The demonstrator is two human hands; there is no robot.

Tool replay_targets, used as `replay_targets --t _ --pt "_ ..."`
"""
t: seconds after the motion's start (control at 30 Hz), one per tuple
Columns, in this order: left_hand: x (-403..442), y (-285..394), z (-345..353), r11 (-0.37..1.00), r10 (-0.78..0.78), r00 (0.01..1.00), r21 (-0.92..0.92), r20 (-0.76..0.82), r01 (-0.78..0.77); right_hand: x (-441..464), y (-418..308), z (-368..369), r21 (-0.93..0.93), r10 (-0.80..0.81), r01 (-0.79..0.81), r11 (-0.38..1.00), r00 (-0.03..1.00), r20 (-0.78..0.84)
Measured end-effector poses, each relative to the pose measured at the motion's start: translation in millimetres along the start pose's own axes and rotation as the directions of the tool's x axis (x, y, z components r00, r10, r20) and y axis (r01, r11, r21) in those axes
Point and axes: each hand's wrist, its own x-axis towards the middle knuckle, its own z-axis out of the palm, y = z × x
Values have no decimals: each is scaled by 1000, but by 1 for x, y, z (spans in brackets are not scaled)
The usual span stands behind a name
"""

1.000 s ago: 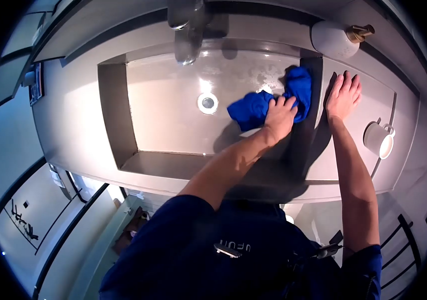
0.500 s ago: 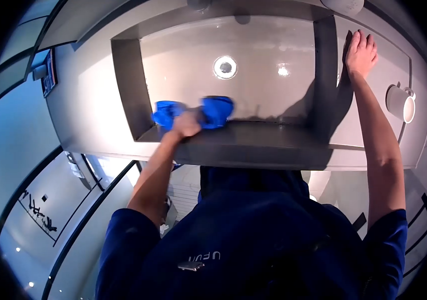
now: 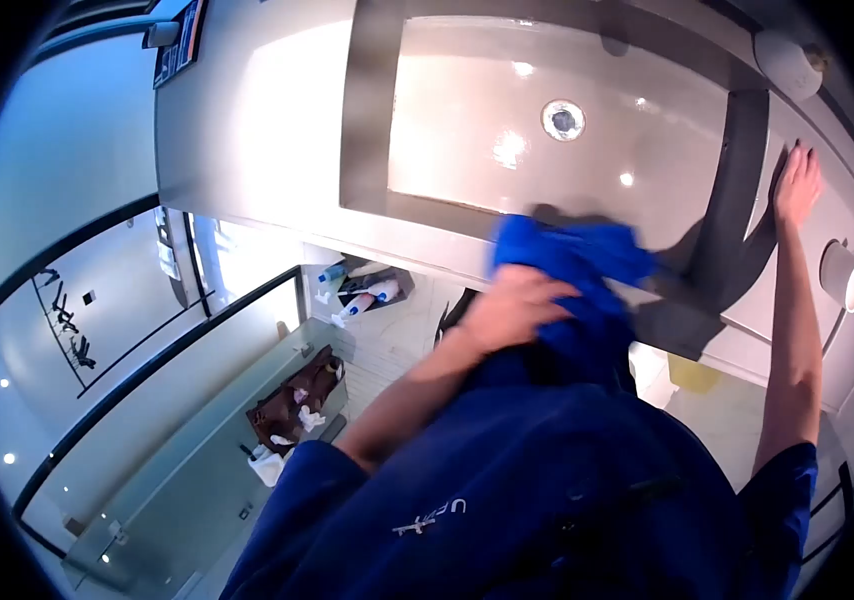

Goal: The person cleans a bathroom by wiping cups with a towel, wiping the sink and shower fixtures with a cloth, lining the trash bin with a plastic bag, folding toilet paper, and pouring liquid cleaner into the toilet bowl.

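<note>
My left hand (image 3: 519,308) holds a bunched blue cloth (image 3: 587,265) over the front edge of the sink, close to my body; the hand is slightly blurred. The cloth covers part of the counter's front rim. My right hand (image 3: 799,185) lies flat on the counter to the right of the sink, fingers stretched out, holding nothing. Wet-looking highlights show on the floor of the pale basin (image 3: 467,110), around a round drain (image 3: 563,120).
A white mug (image 3: 843,275) lies on the right counter near my right forearm. Behind my right hand is a white soap dispenser (image 3: 787,65). Bottles in a caddy (image 3: 372,288) stand on the floor at lower left, near a glass panel.
My left hand has swept the cloth from the basin's right side to its front left, then right and out over the front edge. The view has shifted and tilted; my right hand stays on the counter.
</note>
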Motion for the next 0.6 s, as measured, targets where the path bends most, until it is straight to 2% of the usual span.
replay_targets --t 0.07,0.1,0.13,0.17,0.2,0.23,0.27,0.3,0.37,0.4,0.43,0.47,0.5,0.53,0.57,0.6 --pt "-55 -31 -51 944 -233 958 198 -170 265 -28 -2 -23 54 -37 34 998 998 59" --pt "-88 -58 -75 864 -361 888 256 -285 434 -48 -4 -37 75 -49 42 996 993 103" --pt "-126 -79 -97 745 -420 790 328 -447 581 -70 -7 -51 153 -18 -8 988 986 167" --pt "-170 -109 -109 667 -381 691 335 -614 666 -89 -12 -63 228 12 -63 972 975 220" --pt "-219 -158 -114 604 -425 533 209 -732 769 -110 -21 -80 341 100 -177 923 967 234" --pt "-240 -191 -128 587 -452 413 85 -791 805 -134 -34 -99 445 179 -284 849 948 264" --pt "-259 -226 -143 566 -571 350 -49 -743 823 -159 -54 -120 380 241 -315 870 943 229" --pt "-230 -203 -162 698 -587 400 -189 -704 691 -188 -73 -140 306 306 -354 884 932 195" --pt "-187 -181 -147 689 -632 297 -342 -716 639 -253 -91 -153 -72 319 -312 947 937 145" --pt "-171 -167 -126 721 -520 426 -113 -740 684 -282 -104 -142 308 418 -456 835 890 182" --pt "-150 -135 -107 705 -635 502 -176 -587 687 -294 -122 -149 91 368 -378 921 923 111" --pt "-127 -103 -93 849 -507 740 -107 -442 518 -304 -141 -155 -144 315 -307 941 948 39" --pt "-112 -84 -69 830 -558 783 -194 -275 523 -292 -176 -170 -356 372 -304 884 918 140" --pt "-87 -60 -61 904 -396 905 -237 -154 356 -284 -199 -176 -223 445 -418 881 891 87" --pt "-67 -50 -55 961 -156 988 -235 -13 148 -273 -217 -180 -254 513 -474 843 850 118" --pt "-53 -47 -50 775 -265 951 -551 160 309 -268 -235 -187 -229 539 -506 831 835 109"
